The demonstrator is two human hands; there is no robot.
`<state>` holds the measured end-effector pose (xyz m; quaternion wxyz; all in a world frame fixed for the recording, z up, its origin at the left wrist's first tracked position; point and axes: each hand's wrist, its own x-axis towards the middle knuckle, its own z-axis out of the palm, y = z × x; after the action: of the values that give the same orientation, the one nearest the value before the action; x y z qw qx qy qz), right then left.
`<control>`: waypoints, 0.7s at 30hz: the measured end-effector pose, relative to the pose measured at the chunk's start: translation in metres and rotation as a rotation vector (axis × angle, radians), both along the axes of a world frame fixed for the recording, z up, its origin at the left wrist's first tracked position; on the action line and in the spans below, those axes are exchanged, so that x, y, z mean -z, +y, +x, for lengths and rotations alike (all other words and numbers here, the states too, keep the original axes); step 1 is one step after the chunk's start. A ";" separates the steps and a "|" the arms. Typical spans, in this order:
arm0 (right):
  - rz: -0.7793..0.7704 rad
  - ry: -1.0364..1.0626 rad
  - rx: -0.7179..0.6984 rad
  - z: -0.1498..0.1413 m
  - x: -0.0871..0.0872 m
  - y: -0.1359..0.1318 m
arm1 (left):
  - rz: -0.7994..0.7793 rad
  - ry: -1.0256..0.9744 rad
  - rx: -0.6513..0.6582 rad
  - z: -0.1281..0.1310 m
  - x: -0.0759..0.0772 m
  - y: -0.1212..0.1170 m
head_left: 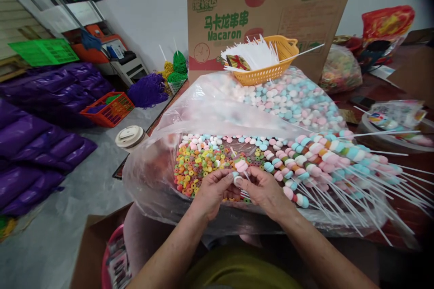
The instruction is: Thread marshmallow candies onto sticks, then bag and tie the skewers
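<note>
My left hand (214,188) and my right hand (267,192) meet above the near edge of the plastic sheet, fingers closed in a pinch. Between the fingertips is a white marshmallow (238,181). My right hand is also closed around white sticks (244,195), partly hidden by the fingers. A pink marshmallow (241,165) stands just above the fingertips, apparently on a stick. Ring-shaped cereal (198,162) in yellow, orange and green lies loose beyond my left hand. To the right, finished-looking skewers (325,158) of pink, blue and white marshmallows with rings are piled, sticks pointing toward me and rightward.
Clear plastic (210,106) covers more loose marshmallows (298,95). On it sits a yellow basket (267,74) of white sticks, before a tall cardboard box (220,13). A lidded cup (130,137) is at left; a plastic tub (400,133) is at right.
</note>
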<state>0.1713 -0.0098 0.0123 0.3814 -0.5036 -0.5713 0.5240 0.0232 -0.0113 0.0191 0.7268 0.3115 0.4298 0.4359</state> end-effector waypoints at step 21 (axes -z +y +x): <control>0.369 -0.393 0.054 0.009 -0.011 -0.047 | 0.125 0.273 -0.112 -0.006 0.012 -0.003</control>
<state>0.1807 -0.0570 0.0233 0.3624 -0.5325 -0.7067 0.2930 0.0170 -0.0147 0.0076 0.6154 0.3881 0.5132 0.4552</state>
